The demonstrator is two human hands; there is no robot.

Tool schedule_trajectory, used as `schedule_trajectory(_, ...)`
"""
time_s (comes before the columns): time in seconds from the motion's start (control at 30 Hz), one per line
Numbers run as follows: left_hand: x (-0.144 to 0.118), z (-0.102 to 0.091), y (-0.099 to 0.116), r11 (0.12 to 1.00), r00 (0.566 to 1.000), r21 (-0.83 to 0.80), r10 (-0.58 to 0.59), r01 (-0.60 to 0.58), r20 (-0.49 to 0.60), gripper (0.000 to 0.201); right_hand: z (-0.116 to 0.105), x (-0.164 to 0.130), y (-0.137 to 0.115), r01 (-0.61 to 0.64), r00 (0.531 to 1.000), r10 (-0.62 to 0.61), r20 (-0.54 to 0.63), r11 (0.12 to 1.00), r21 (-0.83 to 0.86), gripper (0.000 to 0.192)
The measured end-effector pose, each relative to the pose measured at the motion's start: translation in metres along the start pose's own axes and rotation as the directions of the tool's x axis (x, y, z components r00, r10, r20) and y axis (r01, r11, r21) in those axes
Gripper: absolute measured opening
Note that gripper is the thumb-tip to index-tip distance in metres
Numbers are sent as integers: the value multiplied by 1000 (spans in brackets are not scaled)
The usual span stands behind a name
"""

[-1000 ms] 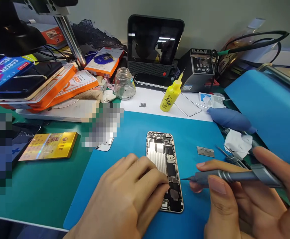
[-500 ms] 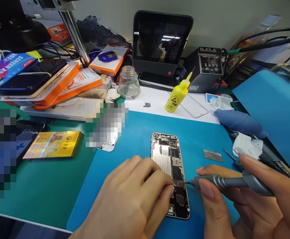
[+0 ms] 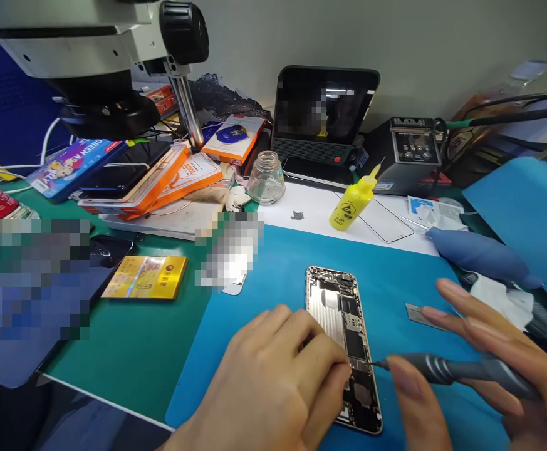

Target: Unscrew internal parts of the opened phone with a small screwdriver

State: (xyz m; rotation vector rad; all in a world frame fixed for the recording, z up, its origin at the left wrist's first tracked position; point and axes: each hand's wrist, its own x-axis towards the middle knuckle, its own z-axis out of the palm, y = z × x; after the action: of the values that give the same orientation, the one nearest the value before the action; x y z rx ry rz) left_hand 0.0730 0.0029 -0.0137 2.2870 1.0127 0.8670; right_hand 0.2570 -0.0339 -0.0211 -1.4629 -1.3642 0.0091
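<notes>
Cluttered desk (image 3: pixel 113 351), green surface under a blue mat (image 3: pixel 264 275). Phone (image 3: pixel 334 313): opened, internals exposed, lying flat on the mat. Left hand (image 3: pixel 277 382): palm down, fingers resting together on the phone's left edge, grip clamped on nothing. Right hand (image 3: pixel 480 369): grip clamped on a grey screwdriver (image 3: pixel 452 368), tip touching the phone's right side. Behind: yellow bottle (image 3: pixel 353 203), glass jar (image 3: pixel 266 180), dark tablet (image 3: pixel 324 113), soldering station (image 3: pixel 411 153), microscope (image 3: pixel 94 56), orange boxes (image 3: pixel 160 178). Gold box (image 3: pixel 146 277) at left.
</notes>
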Motion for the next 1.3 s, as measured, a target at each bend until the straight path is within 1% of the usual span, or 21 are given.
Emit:
schedule_trajectory(0.07,-1,-2,0,1000,999,-8,-14,14,36,17,2,7,-10,-15,1000,15,17,1000,-28,53)
schedule_trajectory(0.2,-2,-3,0,999,998,-45,-19,22,68,13,-3,11,-24,-29,998,32,46,997,-65,54)
schedule_trajectory(0.33,-2,-4,1,996,995,-72,-44,50,85,11,-15,5,-19,-31,999,34,38,996,-85,54)
schedule_trajectory(0.43,-2,-7,2,995,994,-68,-60,66,90,10,-18,2,-13,-18,998,23,59,996,-85,54)
schedule_trajectory(0.5,-1,-8,3,997,995,-54,-59,64,83,10,-17,2,-12,-62,995,65,73,997,-38,56)
schedule_trajectory(0.63,-1,-7,2,998,998,-48,-32,35,58,11,-15,2,-16,-205,979,200,43,969,137,53)
schedule_trajectory(0.7,0,-7,2,999,998,-45,-27,29,56,12,-16,1,-19,-232,972,218,89,954,193,52)
schedule_trajectory(0.8,0,-7,3,999,997,-23,-28,30,72,10,-17,0,-23,-242,963,203,175,940,239,51)
schedule_trajectory(0.87,0,-7,5,999,995,-13,-37,38,89,9,-17,1,-24,-258,963,229,143,936,241,49)
schedule_trajectory(0.97,0,-8,7,998,995,-11,-60,61,77,10,-16,3,-24,-295,954,299,12,935,196,45)
schedule_trajectory(1.0,0,-7,7,998,995,-10,-67,68,71,10,-16,3,-23,-305,950,311,-5,935,180,45)
schedule_trajectory(1.03,0,-7,7,998,995,-5,-69,69,67,10,-16,3,-21,-306,950,312,-6,937,170,46)
schedule_trajectory(1.17,-1,-4,6,998,997,41,-53,50,63,10,-18,-4,-15,-308,951,304,54,941,141,52)
schedule_trajectory(1.3,-1,-2,5,996,998,83,-29,24,56,8,-19,-6,-13,-310,951,306,51,944,109,52)
